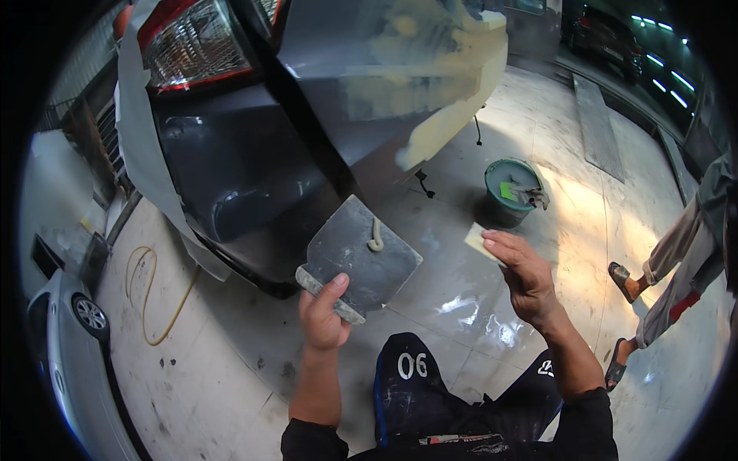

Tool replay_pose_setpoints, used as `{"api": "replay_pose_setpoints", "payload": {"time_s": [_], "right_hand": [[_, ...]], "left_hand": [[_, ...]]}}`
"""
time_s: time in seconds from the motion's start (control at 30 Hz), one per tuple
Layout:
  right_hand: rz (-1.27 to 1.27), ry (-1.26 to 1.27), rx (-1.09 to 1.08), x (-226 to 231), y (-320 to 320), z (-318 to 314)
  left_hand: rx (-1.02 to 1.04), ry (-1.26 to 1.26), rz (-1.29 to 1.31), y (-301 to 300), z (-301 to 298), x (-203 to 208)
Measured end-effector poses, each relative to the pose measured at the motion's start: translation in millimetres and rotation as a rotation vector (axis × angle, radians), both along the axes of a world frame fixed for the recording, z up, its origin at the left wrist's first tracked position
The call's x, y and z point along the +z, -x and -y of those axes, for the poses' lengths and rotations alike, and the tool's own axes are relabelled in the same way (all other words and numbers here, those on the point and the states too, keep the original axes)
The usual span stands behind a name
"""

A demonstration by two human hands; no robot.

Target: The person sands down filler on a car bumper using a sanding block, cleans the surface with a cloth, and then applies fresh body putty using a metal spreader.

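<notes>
A tiled floor (215,353) spreads through what looks like a vehicle workshop, with a silver car (73,338) and a loop of yellow hose (173,311) on the left. A grey car panel (327,69) fills the upper middle, patched with pale yellow filler (450,127); beside it, masking paper (138,146) borders the tail light (200,50). A bucket (507,215) stands to the right, and a person in sandals (665,276) is at the far right.

The left hand (326,313) grips a dark mixing board (338,238) by its crusted near edge, thumb on top, the other fingers mostly hidden. A short bead of putty (376,235) lies near the board's upper right edge. The right hand (526,276) has its fingers pinched on a pale yellow spreader (480,242), apart from both board and panel.

Tipping the board could let the bead slide off, being so near the rim, and the one-edge hold may allow that tilt. Putty left sitting might stiffen and drag. A loose pinch could let the spreader twist, and the shiny, wet-looking floor could make footing slippery.
</notes>
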State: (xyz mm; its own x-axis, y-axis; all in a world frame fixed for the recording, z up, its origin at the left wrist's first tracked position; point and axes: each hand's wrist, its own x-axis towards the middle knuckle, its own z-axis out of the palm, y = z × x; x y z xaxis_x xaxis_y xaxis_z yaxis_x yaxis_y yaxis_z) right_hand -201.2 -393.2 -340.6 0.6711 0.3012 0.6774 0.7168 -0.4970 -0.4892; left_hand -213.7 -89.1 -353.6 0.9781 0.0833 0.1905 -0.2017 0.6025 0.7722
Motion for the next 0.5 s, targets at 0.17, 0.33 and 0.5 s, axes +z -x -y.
{"api": "replay_pose_setpoints", "payload": {"time_s": [0.17, 0.33, 0.5], "right_hand": [[0.271, 0.338, -0.059, 35.4, -4.7, -33.9], [0.348, 0.449, -0.06, 46.1, -12.8, -34.7], [0.389, 0.526, 0.013, 50.0, -22.0, -21.7]], "left_hand": [[-0.128, 0.044, -0.032, -12.0, -1.8, 25.0], [-0.169, 0.021, -0.1, -20.0, 6.0, 23.5], [-0.19, -0.016, -0.137, -21.7, 22.0, 23.8]]}}
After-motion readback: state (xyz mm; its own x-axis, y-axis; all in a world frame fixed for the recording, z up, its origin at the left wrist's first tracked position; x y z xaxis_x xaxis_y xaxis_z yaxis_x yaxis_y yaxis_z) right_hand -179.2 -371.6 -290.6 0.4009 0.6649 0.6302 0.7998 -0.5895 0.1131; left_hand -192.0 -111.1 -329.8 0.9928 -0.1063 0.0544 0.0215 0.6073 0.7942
